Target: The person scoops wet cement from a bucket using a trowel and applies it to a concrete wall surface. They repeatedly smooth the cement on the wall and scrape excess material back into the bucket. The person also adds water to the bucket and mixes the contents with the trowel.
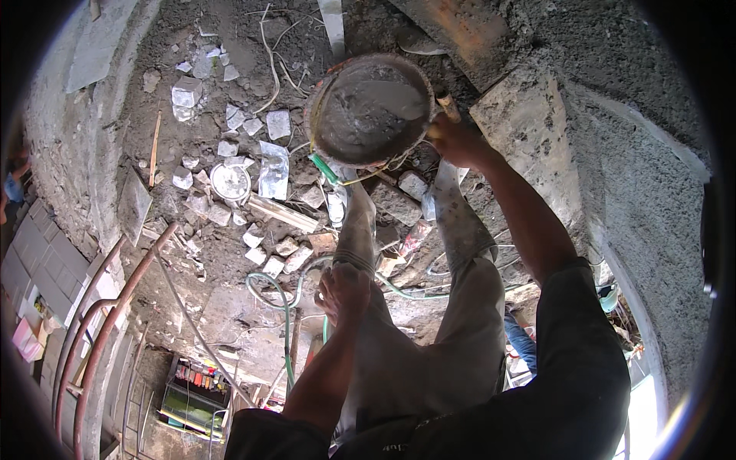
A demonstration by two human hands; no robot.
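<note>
A round bucket (372, 107) filled with wet grey cement stands in front of my feet, with splashes around its rim. My right hand (458, 143) is closed at the bucket's right rim; just what part its fingers grip is partly hidden. Beyond that hand, a short wooden piece (449, 107) sticks up. A green grip (323, 169) on a yellow cord hangs at the bucket's near left side. My left hand (343, 291) rests at my left knee, its fingers curled, with nothing visible in them.
Broken bricks and tile pieces (277, 124) litter the dirt at left, around a round white lid (230, 182). A green hose (291, 326) winds by my left leg. Rusty metal bars (103, 330) rise at lower left. A large concrete slab (529, 126) leans at right.
</note>
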